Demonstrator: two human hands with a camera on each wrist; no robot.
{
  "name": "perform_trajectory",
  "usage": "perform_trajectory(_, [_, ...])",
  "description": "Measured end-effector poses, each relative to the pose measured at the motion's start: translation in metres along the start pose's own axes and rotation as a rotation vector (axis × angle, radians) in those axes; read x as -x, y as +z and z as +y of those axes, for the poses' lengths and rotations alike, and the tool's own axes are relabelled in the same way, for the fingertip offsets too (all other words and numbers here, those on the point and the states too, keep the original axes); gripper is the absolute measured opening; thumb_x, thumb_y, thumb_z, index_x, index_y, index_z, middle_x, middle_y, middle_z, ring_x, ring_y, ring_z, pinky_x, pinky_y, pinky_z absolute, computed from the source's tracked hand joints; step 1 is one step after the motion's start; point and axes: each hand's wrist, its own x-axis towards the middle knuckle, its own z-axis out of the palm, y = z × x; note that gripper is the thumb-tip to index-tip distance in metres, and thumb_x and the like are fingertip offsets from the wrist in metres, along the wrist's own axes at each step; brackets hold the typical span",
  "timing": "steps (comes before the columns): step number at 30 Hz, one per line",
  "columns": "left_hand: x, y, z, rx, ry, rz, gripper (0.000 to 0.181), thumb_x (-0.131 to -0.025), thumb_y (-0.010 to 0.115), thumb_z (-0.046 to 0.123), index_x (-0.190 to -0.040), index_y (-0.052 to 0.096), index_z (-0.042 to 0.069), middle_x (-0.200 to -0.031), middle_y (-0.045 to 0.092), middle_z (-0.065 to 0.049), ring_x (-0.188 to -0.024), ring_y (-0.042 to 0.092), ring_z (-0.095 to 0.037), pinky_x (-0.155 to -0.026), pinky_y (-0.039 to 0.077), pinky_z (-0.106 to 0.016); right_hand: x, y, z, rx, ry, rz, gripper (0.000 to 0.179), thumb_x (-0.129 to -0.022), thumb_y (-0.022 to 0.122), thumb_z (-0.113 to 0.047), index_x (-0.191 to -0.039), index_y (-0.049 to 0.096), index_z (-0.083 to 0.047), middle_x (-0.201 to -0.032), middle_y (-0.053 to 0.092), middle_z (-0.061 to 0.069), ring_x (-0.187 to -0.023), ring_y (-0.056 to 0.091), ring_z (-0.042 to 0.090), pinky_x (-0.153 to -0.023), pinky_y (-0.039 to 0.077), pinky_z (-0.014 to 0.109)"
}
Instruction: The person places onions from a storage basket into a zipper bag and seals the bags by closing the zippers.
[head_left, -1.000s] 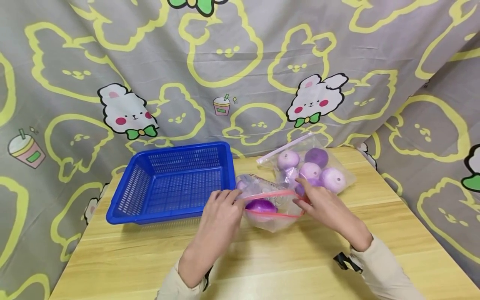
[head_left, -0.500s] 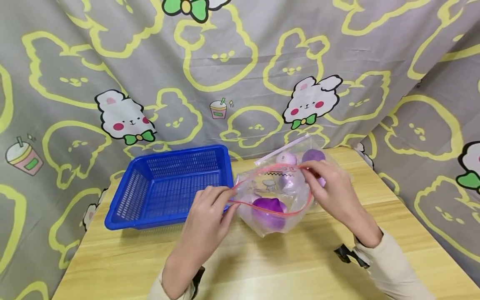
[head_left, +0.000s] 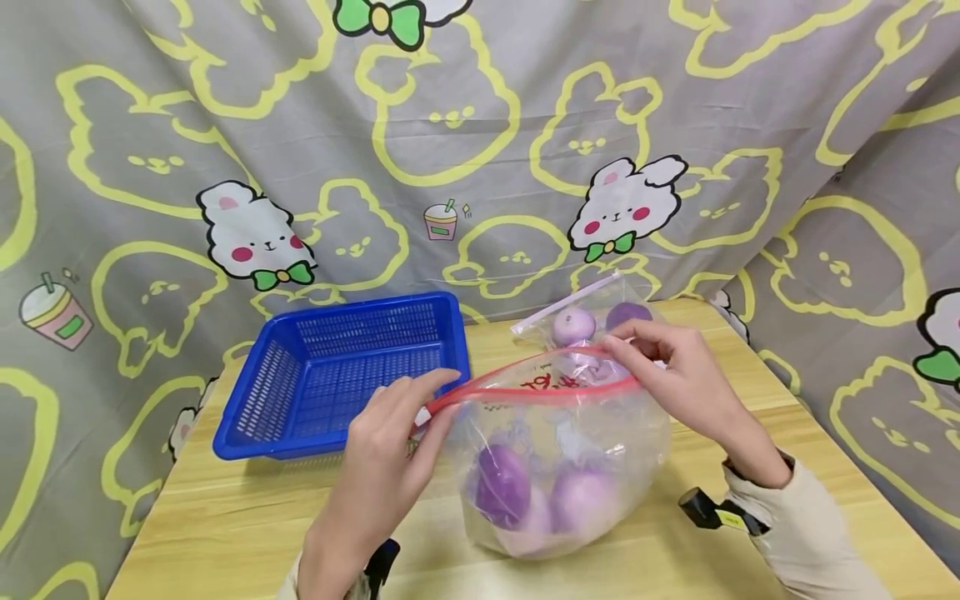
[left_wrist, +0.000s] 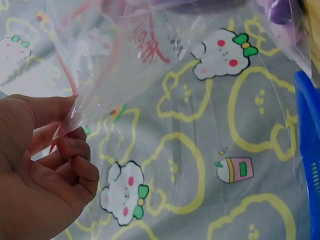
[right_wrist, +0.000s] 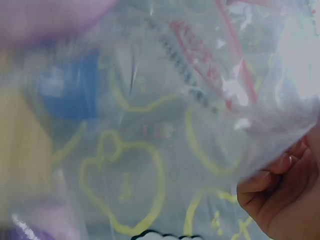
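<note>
A clear zip bag [head_left: 630, 442] with a red zip edge hangs upright between both hands in the head view. Several purple onions [head_left: 502, 487] lie at its bottom. The left hand [head_left: 382, 454] pinches the left end of the red edge between thumb and fingers. Its other fingers curl in the left wrist view, beside the bag's corner [left_wrist: 75, 112]. The right hand [head_left: 678, 379] pinches the right part of the same edge. In the right wrist view the bag's blurred plastic covers most of the scene. The bag's mouth is parted slightly.
A blue plastic basket [head_left: 300, 447] stands on the left of the wooden table [head_left: 210, 517]. Behind the right hand lies a second zip bag [head_left: 570, 302] with a pale purple strip, holding onions, partly hidden. A patterned grey curtain [head_left: 480, 200] hangs behind.
The mouth was spread wide half a second ago and has since narrowed. The bag has been lifted nearer and upright, its onions sinking to the bottom. The left hand has moved slightly left.
</note>
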Motion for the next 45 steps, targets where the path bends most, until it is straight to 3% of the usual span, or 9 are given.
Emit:
perform_trajectory(6, [0.0,-0.002,-0.014,0.057,-0.082,-0.069,0.01,-0.09,0.074,0.01,-0.099,0.071,0.012,-0.083,0.062,0.007,-0.062,0.045,-0.004,-0.052,0.037,-0.014,-0.004,0.003,0.025,0.042,-0.079,0.148,0.013,-0.091,0.069,-0.003,-0.099,0.075,-0.013,-0.05,0.05,-0.008,-0.042,0.04,0.003,-0.04,0.031,0.021])
perform_trajectory(13, [0.001,-0.003,-0.029,0.127,-0.094,-0.206,0.01,-0.09,0.072,0.008,-0.1,0.072,0.013,-0.084,0.062,0.008,-0.068,0.051,-0.003,-0.057,0.046,-0.019,-0.004,0.002,0.039,0.131,-0.195,0.291,0.012,-0.087,0.073,0.002,-0.095,0.076,-0.006,-0.06,0.064,-0.003,-0.046,0.049,-0.003,-0.043,0.032,0.015])
perform_trajectory(16, [0.001,-0.005,-0.031,0.14,-0.1,-0.245,0.014,-0.091,0.071,0.006,-0.104,0.073,0.012,-0.09,0.066,0.007,-0.074,0.057,-0.003,-0.064,0.051,-0.022,-0.005,0.001,0.036,0.229,-0.283,0.326,0.009,-0.088,0.072,-0.001,-0.095,0.075,-0.004,-0.06,0.06,-0.004,-0.05,0.046,0.002,-0.048,0.033,0.016])
perform_trajectory(20, [0.002,-0.004,-0.029,0.169,-0.087,-0.241,0.021,-0.091,0.07,0.003,-0.111,0.071,0.011,-0.097,0.07,0.004,-0.079,0.06,-0.004,-0.068,0.053,-0.023,-0.002,0.008,0.01,0.313,-0.432,0.356,0.018,-0.095,0.064,-0.014,-0.097,0.073,0.002,-0.08,0.067,0.009,-0.072,0.057,0.02,-0.071,0.042,0.026])
perform_trajectory(24, [0.002,0.0,-0.023,0.21,-0.046,-0.167,0.029,-0.089,0.07,-0.003,-0.115,0.069,0.009,-0.098,0.071,0.003,-0.08,0.063,-0.005,-0.069,0.053,-0.021,0.003,0.031,-0.038,0.282,-0.59,0.294,0.034,-0.101,0.055,-0.026,-0.103,0.071,0.005,-0.101,0.068,0.017,-0.093,0.06,0.033,-0.087,0.044,0.036])
perform_trajectory(30, [0.002,0.009,-0.006,0.28,0.082,-0.075,0.034,-0.086,0.07,-0.008,-0.118,0.065,0.003,-0.102,0.071,-0.006,-0.085,0.068,-0.013,-0.078,0.054,-0.019,0.006,0.067,-0.085,0.301,-0.752,0.036,0.032,-0.105,0.048,-0.026,-0.118,0.067,-0.004,-0.11,0.067,0.008,-0.106,0.06,0.027,-0.097,0.045,0.04])
perform_trajectory(36, [0.0,0.013,0.001,0.285,0.106,-0.06,0.034,-0.088,0.069,-0.006,-0.12,0.062,0.002,-0.096,0.071,-0.005,-0.085,0.069,-0.012,-0.076,0.054,-0.02,0.005,0.073,-0.087,0.323,-0.744,-0.013,0.021,-0.105,0.049,-0.017,-0.109,0.066,-0.006,-0.092,0.062,0.0,-0.085,0.058,0.018,-0.082,0.049,0.033])
perform_trajectory(42, [-0.001,0.012,0.001,0.28,0.059,-0.111,0.034,-0.092,0.066,-0.001,-0.125,0.059,0.005,-0.095,0.071,-0.001,-0.088,0.068,-0.008,-0.076,0.053,-0.018,0.008,0.073,-0.083,0.342,-0.691,-0.072,0.02,-0.105,0.049,-0.02,-0.107,0.065,-0.008,-0.093,0.061,-0.003,-0.084,0.056,0.015,-0.08,0.048,0.031])
perform_trajectory(45, [0.001,0.01,0.0,0.24,0.059,-0.118,0.02,-0.095,0.065,0.003,-0.115,0.065,0.006,-0.091,0.068,0.002,-0.083,0.062,-0.006,-0.072,0.05,-0.015,0.008,0.073,-0.083,0.332,-0.704,-0.069,0.021,-0.105,0.048,-0.02,-0.106,0.064,-0.007,-0.092,0.061,-0.002,-0.084,0.057,0.015,-0.081,0.048,0.031])
